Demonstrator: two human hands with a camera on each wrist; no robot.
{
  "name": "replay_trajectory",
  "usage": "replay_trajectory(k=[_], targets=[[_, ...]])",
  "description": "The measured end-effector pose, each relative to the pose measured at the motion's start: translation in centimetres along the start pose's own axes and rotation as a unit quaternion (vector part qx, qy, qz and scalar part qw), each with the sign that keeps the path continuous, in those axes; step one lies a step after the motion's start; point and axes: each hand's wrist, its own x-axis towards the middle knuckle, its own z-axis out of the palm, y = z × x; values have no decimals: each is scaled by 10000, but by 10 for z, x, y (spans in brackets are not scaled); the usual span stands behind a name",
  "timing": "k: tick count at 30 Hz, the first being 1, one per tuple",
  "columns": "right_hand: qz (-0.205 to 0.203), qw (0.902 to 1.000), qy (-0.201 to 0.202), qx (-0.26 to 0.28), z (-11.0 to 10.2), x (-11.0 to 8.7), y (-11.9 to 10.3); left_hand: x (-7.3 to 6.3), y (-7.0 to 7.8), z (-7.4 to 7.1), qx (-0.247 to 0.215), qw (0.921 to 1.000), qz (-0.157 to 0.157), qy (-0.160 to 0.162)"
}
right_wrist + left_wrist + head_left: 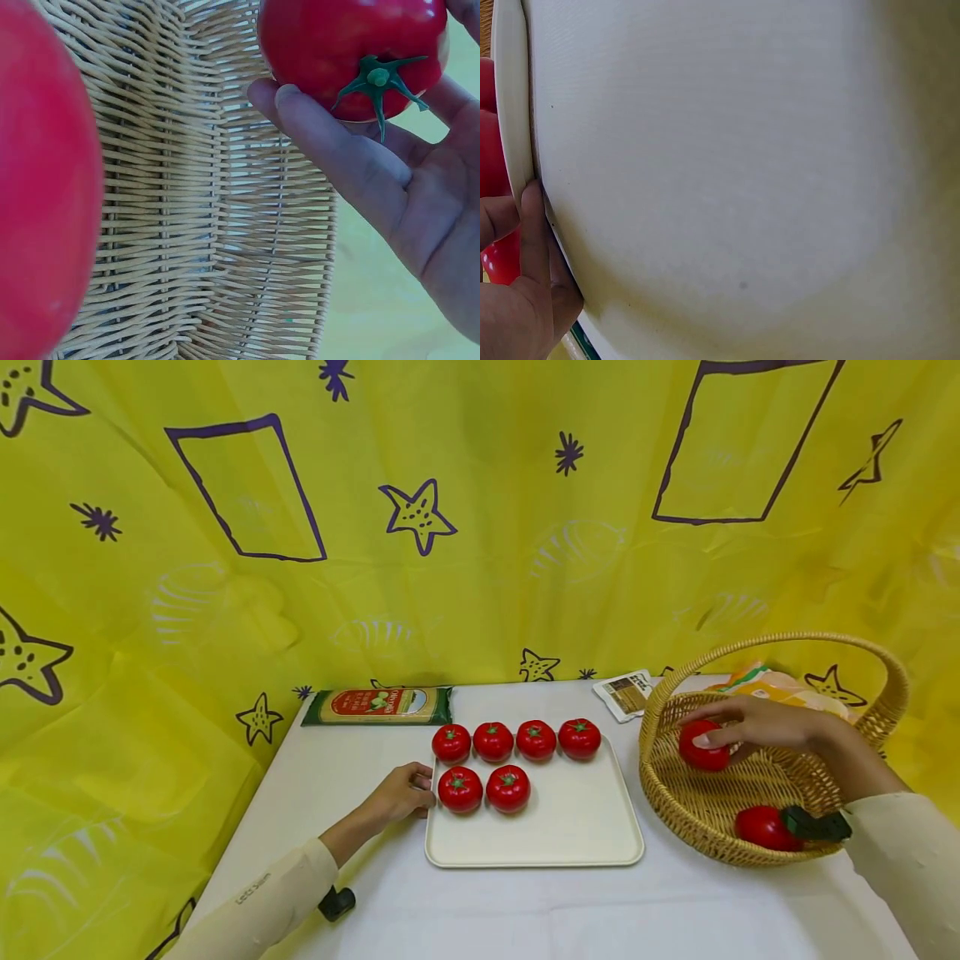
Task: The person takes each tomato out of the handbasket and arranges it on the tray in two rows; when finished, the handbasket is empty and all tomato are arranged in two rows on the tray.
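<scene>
In the head view my right hand (765, 722) grips a red tomato (703, 745) inside the wicker basket (667, 793). The right wrist view shows that tomato (352, 52) with its green stem, fingers curled about it. A second tomato (767, 827) lies low in the basket, partly hidden by the wrist camera. My left hand (401, 792) pinches the left rim of a cream tray (555, 843); in the left wrist view the thumb and fingers (534, 232) straddle that rim. Several tomatoes (492, 742) stand in a back row on the tray, with two tomatoes (508, 789) in front.
A green packet (378, 706) lies behind the tray at the left. A small white packet (626, 695) and an orange-and-white bag (787, 685) sit near the basket, whose tall handle (780, 637) arches over it. A yellow patterned curtain (480, 585) hangs behind the white table (480, 910).
</scene>
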Motion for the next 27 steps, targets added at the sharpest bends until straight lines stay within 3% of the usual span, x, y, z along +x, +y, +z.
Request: replay_trajectory(k=[12,21,27], targets=[[-530,9981,220,-222,14,-9,-11,0,-2,-1,36,10000,-9,-11],[-1156,9899,464,-682,26,-18,-17,0,-1,-1,69,9999,58,-43],[-1310,9871,595,-707,37,-25,-21,0,0,-2,76,9999,66,-50]])
